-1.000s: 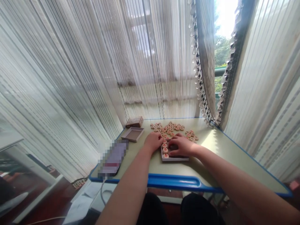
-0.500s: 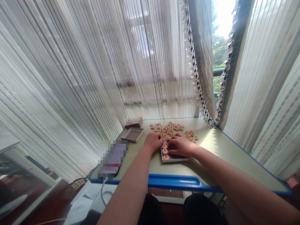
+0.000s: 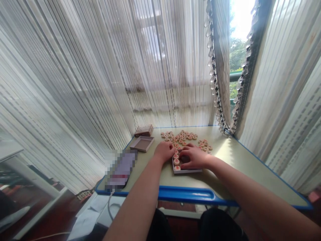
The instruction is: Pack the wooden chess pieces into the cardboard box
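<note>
A shallow open box (image 3: 187, 171) lies on the table with Chinese chess pieces (image 3: 177, 162) in a column along its left wall. The pieces are round, pale wood with red characters. My left hand (image 3: 164, 151) rests at the box's far left corner, its fingers curled together; what they grip, if anything, is hidden. Over the box, my right hand (image 3: 194, 156) is bent with thumb and fingers apart, the thumb tip close to the column of pieces. It covers much of the box's inside. More loose chess pieces (image 3: 184, 135) lie scattered beyond both hands.
An empty box lid (image 3: 142, 144) lies at the left, with a stacked brown folded item (image 3: 143, 130) behind it. A blurred-out phone (image 3: 122, 169) with a cable is at the table's left edge. A blue-edged tray groove (image 3: 187, 195) runs along the front; curtains (image 3: 173, 67) hang behind.
The view has shifted very slightly, and the curtain edge on the right has swung. Both hands stay almost in place; the right fingers have moved only slightly.
</note>
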A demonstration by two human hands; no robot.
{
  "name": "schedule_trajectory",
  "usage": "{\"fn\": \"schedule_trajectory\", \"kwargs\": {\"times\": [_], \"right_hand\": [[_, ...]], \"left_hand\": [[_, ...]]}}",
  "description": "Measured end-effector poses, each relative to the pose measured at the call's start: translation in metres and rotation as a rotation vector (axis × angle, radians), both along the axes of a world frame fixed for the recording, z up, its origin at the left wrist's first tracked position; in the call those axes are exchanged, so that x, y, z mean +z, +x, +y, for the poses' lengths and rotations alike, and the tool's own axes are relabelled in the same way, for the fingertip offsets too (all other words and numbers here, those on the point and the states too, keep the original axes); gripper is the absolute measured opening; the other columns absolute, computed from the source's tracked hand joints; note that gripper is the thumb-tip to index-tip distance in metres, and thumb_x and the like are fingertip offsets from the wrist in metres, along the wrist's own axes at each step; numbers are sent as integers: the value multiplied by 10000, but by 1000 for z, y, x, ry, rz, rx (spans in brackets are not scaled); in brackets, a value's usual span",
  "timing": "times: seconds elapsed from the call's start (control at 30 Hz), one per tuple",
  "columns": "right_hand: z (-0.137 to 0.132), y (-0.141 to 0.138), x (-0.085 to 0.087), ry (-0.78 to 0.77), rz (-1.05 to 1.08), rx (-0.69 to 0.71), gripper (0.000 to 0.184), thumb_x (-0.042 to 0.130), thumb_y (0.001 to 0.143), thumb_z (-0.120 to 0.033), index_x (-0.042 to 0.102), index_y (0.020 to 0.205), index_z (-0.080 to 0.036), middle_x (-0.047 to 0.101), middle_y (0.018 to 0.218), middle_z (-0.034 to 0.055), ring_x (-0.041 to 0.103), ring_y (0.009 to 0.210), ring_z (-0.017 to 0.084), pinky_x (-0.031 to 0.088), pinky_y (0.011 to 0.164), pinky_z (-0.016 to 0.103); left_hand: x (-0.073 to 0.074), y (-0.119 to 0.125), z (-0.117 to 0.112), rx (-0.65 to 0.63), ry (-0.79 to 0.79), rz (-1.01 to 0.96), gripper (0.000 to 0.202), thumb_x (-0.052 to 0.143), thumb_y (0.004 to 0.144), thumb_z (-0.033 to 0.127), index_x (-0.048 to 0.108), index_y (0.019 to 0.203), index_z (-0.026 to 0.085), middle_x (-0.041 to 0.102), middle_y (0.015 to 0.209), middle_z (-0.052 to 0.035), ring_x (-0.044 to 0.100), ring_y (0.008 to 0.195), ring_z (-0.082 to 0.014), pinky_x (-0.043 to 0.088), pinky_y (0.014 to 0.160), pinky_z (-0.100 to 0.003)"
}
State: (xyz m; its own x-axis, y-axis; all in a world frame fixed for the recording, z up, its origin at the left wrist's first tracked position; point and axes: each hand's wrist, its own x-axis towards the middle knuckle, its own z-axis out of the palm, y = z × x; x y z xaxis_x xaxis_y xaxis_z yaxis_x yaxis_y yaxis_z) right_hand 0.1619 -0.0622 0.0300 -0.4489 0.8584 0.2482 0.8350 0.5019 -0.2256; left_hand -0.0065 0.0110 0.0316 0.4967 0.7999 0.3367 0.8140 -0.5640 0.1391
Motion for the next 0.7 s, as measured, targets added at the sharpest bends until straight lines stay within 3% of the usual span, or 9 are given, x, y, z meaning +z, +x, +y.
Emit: {"fn": "schedule_trajectory", "kwargs": {"times": [0.7], "right_hand": [[-2, 0, 5, -43, -6, 23, 374, 619, 644, -512, 659, 904, -247, 607, 899, 54, 451, 975, 283, 357, 849, 409]], "left_hand": [[1, 0, 0, 28, -23, 3, 254, 469, 751, 321, 675, 735, 172, 666, 759, -49, 572, 721, -149, 414, 664, -246]]}}
